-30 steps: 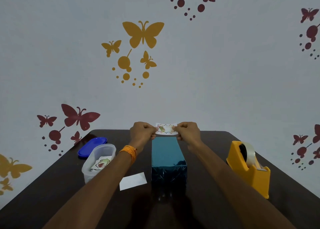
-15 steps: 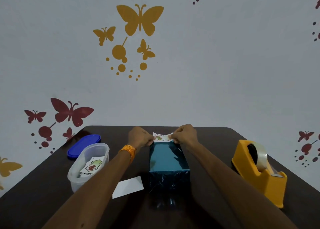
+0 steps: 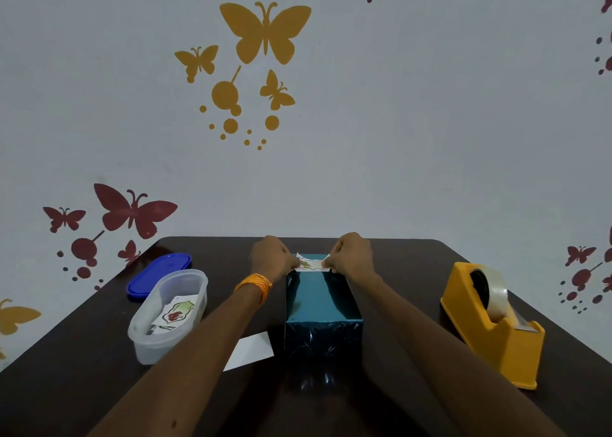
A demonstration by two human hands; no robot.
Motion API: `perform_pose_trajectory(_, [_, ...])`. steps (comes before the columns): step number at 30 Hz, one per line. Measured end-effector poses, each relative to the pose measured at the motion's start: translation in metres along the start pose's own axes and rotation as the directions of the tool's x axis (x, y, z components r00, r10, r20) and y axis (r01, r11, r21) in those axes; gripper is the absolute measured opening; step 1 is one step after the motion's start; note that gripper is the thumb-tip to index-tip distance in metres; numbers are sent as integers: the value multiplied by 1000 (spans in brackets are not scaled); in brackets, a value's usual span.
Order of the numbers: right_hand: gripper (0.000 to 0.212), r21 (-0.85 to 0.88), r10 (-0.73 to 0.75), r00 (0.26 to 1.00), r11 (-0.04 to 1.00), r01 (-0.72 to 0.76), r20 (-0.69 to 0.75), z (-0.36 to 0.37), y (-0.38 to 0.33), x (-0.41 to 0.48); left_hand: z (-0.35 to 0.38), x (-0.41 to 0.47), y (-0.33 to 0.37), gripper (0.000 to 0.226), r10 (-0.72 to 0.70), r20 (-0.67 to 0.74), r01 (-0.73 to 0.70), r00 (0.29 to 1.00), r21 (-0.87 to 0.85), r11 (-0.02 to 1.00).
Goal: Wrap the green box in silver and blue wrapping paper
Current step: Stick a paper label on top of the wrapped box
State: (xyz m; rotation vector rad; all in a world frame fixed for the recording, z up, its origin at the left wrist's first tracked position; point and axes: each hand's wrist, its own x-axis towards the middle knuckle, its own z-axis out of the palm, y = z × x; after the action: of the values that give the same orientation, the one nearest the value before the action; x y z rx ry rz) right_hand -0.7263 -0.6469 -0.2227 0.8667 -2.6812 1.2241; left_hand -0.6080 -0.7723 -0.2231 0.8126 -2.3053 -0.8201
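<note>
The box (image 3: 321, 304), wrapped in shiny blue-silver paper, stands lengthwise in the middle of the dark table (image 3: 414, 271). At its far end a small white sticker label (image 3: 310, 265) with a coloured picture lies low over the top face. My left hand (image 3: 270, 259) pinches the label's left end and my right hand (image 3: 352, 254) pinches its right end. Whether the label touches the paper I cannot tell.
A clear plastic tub (image 3: 169, 314) with more stickers stands left of the box, its blue lid (image 3: 159, 276) behind it. A white backing slip (image 3: 250, 354) lies by the box's near left corner. A yellow tape dispenser (image 3: 490, 320) stands at the right.
Both hands have lowered the label from above the box's far end down onto its top face. The camera has tilted down a little.
</note>
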Motion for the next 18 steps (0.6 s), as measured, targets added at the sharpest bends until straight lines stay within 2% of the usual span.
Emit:
perform_pose_trajectory(3, [21,-138,-45,999,989,43,-13,4,-4,-2,3,0,0,22,-4,-21,5,1000,69,998])
perform_pose_trajectory(7, [45,-332,-144,989,935,123,-41,5,2,-6,2,-3,-8,40,-26,-83,36,996,125,992])
perform_pose_trajectory(8, [39,-353,-164,986,925,142,-34,6,5,-6,0,-5,-11,43,-18,-92,29,996,114,993])
perform_pose_trajectory(10, [9,-333,-170,985,930,156,-13,5,11,-10,0,-10,-15,34,55,-106,-44,993,99,994])
perform_pose_trajectory(11, [8,-310,-170,985,938,157,-16,5,15,-12,1,-14,-14,28,119,-106,-106,987,114,988])
perform_pose_trajectory(12, [16,-305,-179,984,937,167,-10,5,18,-13,3,-17,-13,28,184,-97,-170,978,135,976])
perform_pose_trajectory(15, [21,-281,-299,953,911,302,53,4,22,-21,11,-27,-7,34,321,15,-318,947,170,933])
perform_pose_trajectory(17, [23,-261,-409,892,855,449,193,2,23,-24,16,-27,-7,37,341,195,-380,920,216,899])
perform_pose_trajectory(18, [27,-266,-403,867,836,479,294,1,24,-26,18,-27,-8,39,305,291,-380,907,250,891])
